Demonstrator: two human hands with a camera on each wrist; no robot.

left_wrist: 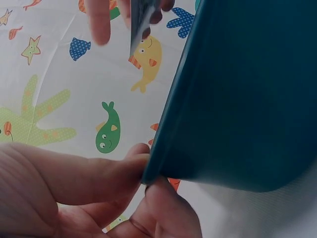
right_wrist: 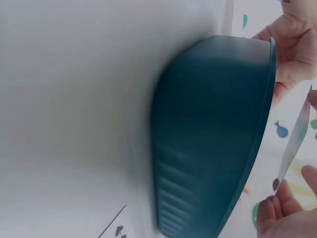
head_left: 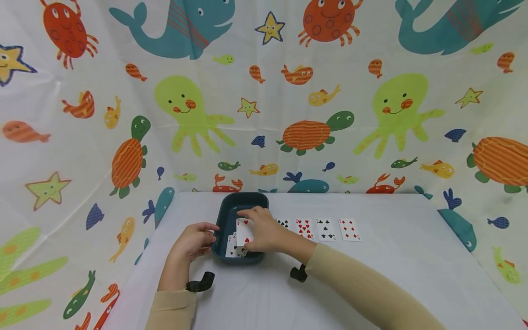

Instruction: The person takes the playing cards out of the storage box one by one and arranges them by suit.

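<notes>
A dark teal plastic bin [head_left: 241,260] stands on the white table. My left hand [head_left: 195,243] pinches its left rim between thumb and fingers, seen close up in the left wrist view. Over the bin, my right hand [head_left: 264,230] holds a playing card with red hearts [head_left: 242,233] by its edges. The same card [right_wrist: 296,139] shows nearly edge-on above the rim in the right wrist view. Inside the bin lie a few other playing cards [head_left: 231,247], partly covered by the held one.
Right of the bin is a row of face-up cards: a spades card [head_left: 283,223] partly behind my right hand, a hearts card [head_left: 305,228], a clubs card [head_left: 326,229] and a diamonds card [head_left: 349,229]. A sea-animal curtain [head_left: 255,178] hangs behind and beside the table.
</notes>
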